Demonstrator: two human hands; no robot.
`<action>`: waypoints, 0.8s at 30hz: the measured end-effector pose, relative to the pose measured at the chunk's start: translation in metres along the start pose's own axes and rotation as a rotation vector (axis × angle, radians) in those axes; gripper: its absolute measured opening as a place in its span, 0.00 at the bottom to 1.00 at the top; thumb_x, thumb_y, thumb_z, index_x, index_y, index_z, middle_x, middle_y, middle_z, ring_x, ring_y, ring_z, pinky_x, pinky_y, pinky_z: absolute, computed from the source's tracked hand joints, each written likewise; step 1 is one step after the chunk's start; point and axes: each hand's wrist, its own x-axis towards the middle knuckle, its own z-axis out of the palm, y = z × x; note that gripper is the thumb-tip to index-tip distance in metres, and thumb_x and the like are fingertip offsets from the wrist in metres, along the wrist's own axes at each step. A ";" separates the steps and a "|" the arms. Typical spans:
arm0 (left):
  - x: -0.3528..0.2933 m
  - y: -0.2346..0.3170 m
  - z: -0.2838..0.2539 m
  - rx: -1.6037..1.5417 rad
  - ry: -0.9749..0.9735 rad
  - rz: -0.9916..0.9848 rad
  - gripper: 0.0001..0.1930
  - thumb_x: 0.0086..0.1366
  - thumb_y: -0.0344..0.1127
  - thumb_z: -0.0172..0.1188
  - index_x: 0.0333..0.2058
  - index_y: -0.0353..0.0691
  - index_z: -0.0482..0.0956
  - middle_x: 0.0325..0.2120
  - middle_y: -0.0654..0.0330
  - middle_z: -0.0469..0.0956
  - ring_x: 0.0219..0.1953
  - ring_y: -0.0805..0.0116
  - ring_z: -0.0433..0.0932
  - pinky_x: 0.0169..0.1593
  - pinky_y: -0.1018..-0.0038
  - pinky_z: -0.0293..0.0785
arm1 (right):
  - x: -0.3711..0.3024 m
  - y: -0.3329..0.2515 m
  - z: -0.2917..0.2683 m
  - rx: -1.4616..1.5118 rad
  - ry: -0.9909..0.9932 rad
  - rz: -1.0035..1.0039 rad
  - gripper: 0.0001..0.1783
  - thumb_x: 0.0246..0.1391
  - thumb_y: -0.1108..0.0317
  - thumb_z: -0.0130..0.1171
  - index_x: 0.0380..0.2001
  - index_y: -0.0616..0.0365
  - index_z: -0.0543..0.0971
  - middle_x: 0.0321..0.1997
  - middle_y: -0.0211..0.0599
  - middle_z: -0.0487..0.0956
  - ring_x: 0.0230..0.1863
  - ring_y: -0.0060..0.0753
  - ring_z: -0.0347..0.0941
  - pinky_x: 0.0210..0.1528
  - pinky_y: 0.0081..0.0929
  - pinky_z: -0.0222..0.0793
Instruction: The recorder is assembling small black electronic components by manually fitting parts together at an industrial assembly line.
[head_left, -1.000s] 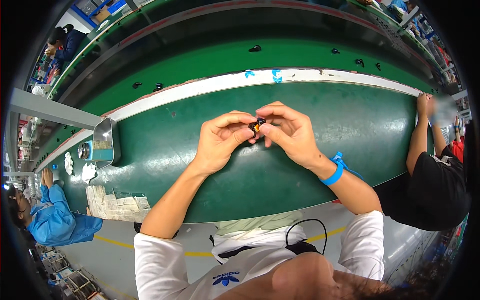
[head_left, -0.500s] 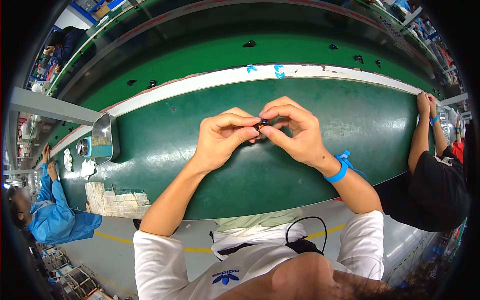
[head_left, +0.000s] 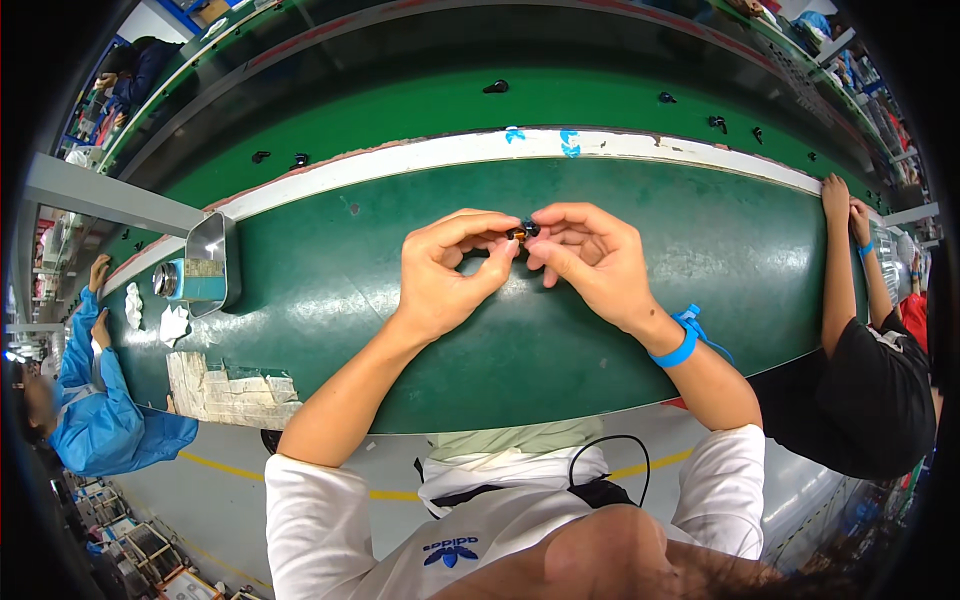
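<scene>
Head view: green table point(head_left: 600, 375); over it, left hand point(head_left: 440, 268) and right hand point(head_left: 602, 268); between them, a small dark part point(head_left: 529, 230)
Both hands grasp it by pinching; it is probably light and stiff, perhaps slippery and fragile; a gentle hold on its outer edges should suit.

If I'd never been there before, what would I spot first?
Probably the hands in the middle: the left hand and right hand pinch a tiny dark-and-orange object over the green bench. A bright blue wristband on the right would pop out next. Beyond the white strip, little black pieces lie scattered.
</scene>
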 end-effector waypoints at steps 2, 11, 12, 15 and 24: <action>0.000 0.000 -0.001 0.033 0.020 0.035 0.11 0.59 0.18 0.60 0.42 0.27 0.79 0.41 0.50 0.79 0.41 0.66 0.80 0.46 0.74 0.79 | 0.002 -0.001 -0.001 0.123 -0.008 0.059 0.15 0.60 0.77 0.57 0.49 0.68 0.73 0.38 0.43 0.79 0.36 0.28 0.78 0.31 0.21 0.76; 0.002 0.003 -0.002 0.241 -0.011 0.146 0.11 0.55 0.16 0.61 0.39 0.27 0.81 0.37 0.51 0.80 0.39 0.66 0.81 0.44 0.75 0.79 | 0.005 0.001 -0.007 0.379 -0.016 0.322 0.13 0.61 0.70 0.58 0.45 0.67 0.75 0.35 0.43 0.80 0.33 0.29 0.78 0.28 0.22 0.75; 0.002 0.002 -0.002 0.240 -0.012 0.145 0.11 0.55 0.16 0.61 0.39 0.27 0.81 0.37 0.51 0.80 0.39 0.66 0.81 0.44 0.75 0.79 | 0.004 0.002 -0.007 0.378 -0.016 0.323 0.13 0.61 0.70 0.58 0.45 0.67 0.75 0.35 0.43 0.80 0.33 0.29 0.78 0.28 0.22 0.75; 0.002 0.001 -0.002 0.263 -0.017 0.144 0.12 0.55 0.16 0.61 0.39 0.27 0.81 0.36 0.51 0.80 0.39 0.67 0.81 0.44 0.75 0.78 | 0.004 0.002 -0.005 0.326 -0.018 0.276 0.12 0.59 0.74 0.60 0.45 0.68 0.75 0.38 0.43 0.79 0.34 0.28 0.78 0.29 0.22 0.76; 0.003 0.000 0.002 0.009 0.010 0.091 0.10 0.57 0.20 0.65 0.40 0.29 0.81 0.39 0.53 0.79 0.40 0.67 0.81 0.44 0.76 0.81 | -0.001 0.005 0.000 -0.007 0.074 -0.166 0.11 0.52 0.82 0.63 0.40 0.68 0.78 0.44 0.40 0.77 0.43 0.28 0.76 0.36 0.19 0.78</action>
